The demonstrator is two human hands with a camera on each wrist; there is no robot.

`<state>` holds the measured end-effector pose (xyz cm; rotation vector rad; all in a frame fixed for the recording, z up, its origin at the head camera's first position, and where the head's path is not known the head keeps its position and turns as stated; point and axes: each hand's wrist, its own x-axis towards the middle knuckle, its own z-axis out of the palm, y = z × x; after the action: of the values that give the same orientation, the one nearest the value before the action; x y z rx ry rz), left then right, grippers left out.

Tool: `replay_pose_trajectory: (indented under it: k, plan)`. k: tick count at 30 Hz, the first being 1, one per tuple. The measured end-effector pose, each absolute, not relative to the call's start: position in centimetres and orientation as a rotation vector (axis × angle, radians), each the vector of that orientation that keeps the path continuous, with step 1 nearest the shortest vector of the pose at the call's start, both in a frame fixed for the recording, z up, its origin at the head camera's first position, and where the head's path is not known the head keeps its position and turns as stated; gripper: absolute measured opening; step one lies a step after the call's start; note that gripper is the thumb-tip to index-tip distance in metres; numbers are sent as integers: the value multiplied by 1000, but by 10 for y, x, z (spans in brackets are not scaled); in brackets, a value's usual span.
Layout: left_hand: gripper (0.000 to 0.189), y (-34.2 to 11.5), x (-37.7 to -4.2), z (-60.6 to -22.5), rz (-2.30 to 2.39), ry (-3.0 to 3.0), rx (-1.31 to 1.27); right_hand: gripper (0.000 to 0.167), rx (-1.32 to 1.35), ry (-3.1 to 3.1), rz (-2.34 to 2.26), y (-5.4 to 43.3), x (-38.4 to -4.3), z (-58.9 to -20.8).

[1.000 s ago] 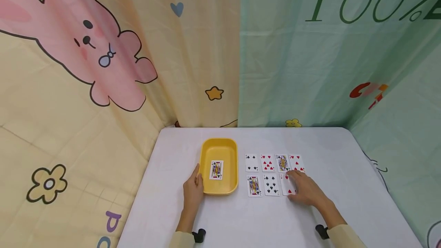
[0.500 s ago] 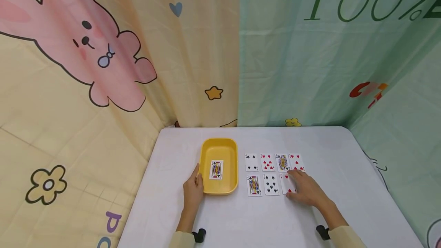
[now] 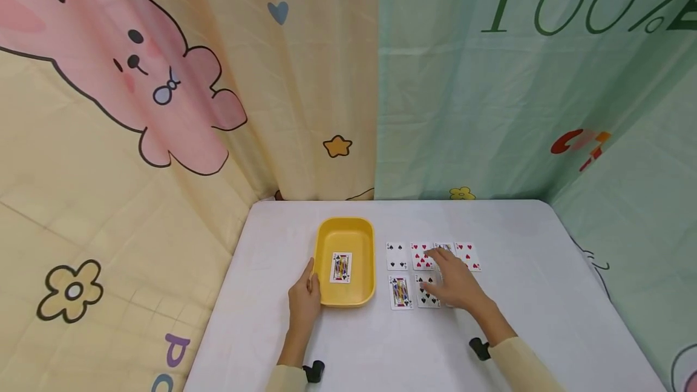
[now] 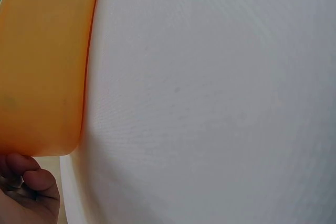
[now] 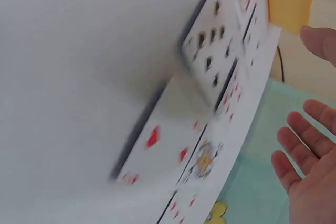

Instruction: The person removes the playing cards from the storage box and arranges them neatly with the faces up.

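My left hand [image 3: 305,304] holds the left side of a yellow tray [image 3: 345,236]; in the left wrist view its curled fingers [image 4: 39,179] meet the tray's outer wall [image 4: 44,77]. A face card [image 3: 341,268] lies face up in the tray. Spread and holding nothing, my right hand [image 3: 460,286] hovers over the rows of playing cards. Its thumb is above a spade card [image 3: 426,302], partly covering it from the head camera. A heart card [image 5: 168,124] beside that one shows in the right wrist view, mostly hidden by the hand in the head view.
Left of the spade card in the near row is another face card [image 3: 400,293]. Behind lies a far row: a spade card [image 3: 397,256], a heart card [image 3: 417,256], a partly covered face card [image 3: 443,246] and a heart card [image 3: 468,256]. Patterned curtains [image 3: 463,107] surround the white table [image 3: 381,349].
My right hand has shifted left, from the near row's heart card to over the spade card beside it. My left hand and the tray stay in place.
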<state>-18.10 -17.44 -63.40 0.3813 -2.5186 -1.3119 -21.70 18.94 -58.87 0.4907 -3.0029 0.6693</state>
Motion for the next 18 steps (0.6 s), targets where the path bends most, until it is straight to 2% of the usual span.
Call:
replay_pose_trajectory:
  k: [9,18]
  plan:
    - [47,-174,-182,-635,-1324,-2515,398,75,775,-2962,782,85,-241,-580]
    - [46,-175,-182,-635,-1300,-2503,376,80,983,-2979,638,29,-256,-590]
